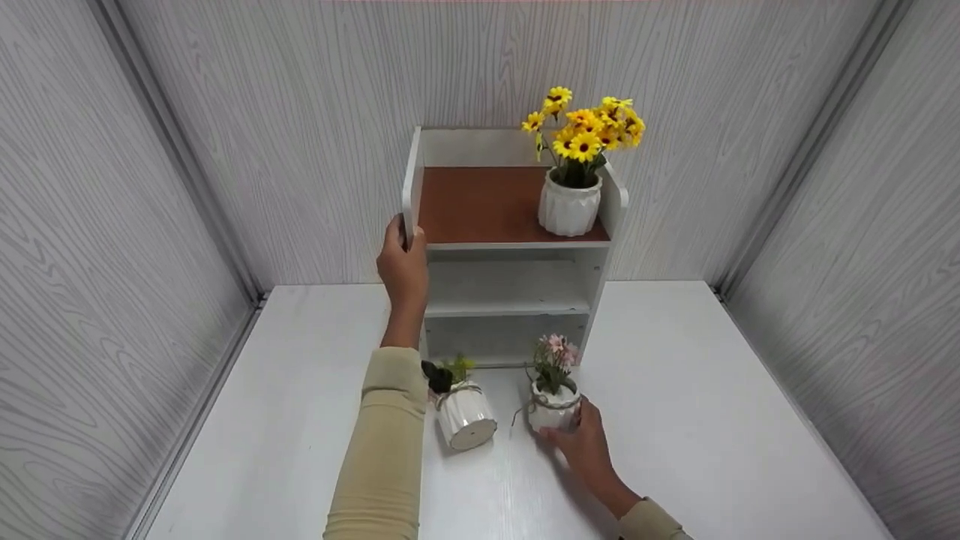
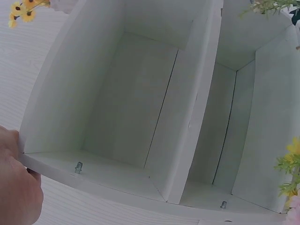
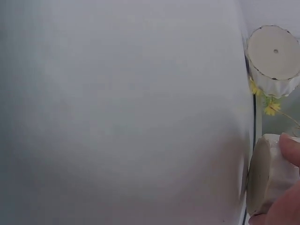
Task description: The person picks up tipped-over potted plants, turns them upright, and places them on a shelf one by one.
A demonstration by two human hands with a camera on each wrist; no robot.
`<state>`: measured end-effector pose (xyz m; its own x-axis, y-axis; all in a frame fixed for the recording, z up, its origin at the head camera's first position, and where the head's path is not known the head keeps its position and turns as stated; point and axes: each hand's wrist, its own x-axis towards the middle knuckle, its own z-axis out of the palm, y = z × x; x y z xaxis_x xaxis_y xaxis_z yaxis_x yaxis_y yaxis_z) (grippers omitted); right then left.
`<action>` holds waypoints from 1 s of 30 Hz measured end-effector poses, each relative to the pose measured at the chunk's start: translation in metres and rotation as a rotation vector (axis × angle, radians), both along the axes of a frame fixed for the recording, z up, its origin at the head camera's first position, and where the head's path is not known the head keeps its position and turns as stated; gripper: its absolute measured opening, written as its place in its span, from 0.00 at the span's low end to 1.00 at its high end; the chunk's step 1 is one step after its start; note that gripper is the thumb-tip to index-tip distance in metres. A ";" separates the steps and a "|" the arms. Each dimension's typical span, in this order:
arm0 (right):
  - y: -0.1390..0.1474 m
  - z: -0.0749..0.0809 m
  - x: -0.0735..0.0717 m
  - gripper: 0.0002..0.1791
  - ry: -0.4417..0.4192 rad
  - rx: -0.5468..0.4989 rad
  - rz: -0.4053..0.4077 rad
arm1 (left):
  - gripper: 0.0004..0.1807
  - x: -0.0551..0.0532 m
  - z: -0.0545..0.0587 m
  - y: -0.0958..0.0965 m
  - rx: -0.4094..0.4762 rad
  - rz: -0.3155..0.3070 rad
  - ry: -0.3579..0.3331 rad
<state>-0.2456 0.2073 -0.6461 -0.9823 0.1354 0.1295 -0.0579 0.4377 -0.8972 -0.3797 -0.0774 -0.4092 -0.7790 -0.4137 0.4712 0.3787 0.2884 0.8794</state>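
Both hands are busy: with my right hand [image 1: 587, 450] I hold the pink-flowered pot [image 1: 553, 414], and with my left hand [image 1: 405, 266] I grip the shelf [image 1: 480, 245] by its left side panel, near the top. The pink-flowered pot is just in front of the shelf's lowest compartment, tilted a little, its twine [image 1: 559, 406] tied round the white body; I cannot tell whether its base touches the worktop [image 1: 675, 375]. To its left, apart from it, a second pot [image 1: 466, 416] lies on its side, base towards me and leaves towards the shelf. A third pot [image 1: 570, 208], full of yellow flowers, stands upright at the right end of the shelf's brown top. Small pegs [image 2: 78, 168] stick out inside the compartments. The worktop is white, and pale wood-grain walls [image 1: 300, 112] close it in at the back and on both sides.

My left arm reaches straight forward in its tan sleeve [image 1: 386, 457], thumb on one side of the panel and fingers on the other. My right arm comes in low from the right, thumb and fingers curled about the lower part of the pink-flowered pot.
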 end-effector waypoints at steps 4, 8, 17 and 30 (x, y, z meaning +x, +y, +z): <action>-0.007 -0.002 -0.005 0.49 0.020 0.012 -0.014 | 0.26 0.000 -0.001 -0.001 -0.003 -0.003 -0.003; -0.013 -0.004 -0.009 0.47 0.059 0.002 -0.020 | 0.26 -0.001 -0.003 -0.001 -0.005 0.002 0.001; -0.020 -0.008 -0.009 0.55 -0.048 -0.033 -0.044 | 0.27 0.001 -0.004 0.000 0.008 -0.028 0.000; -0.026 -0.007 -0.007 0.55 -0.022 -0.013 -0.026 | 0.25 0.001 -0.002 -0.002 -0.011 -0.013 0.006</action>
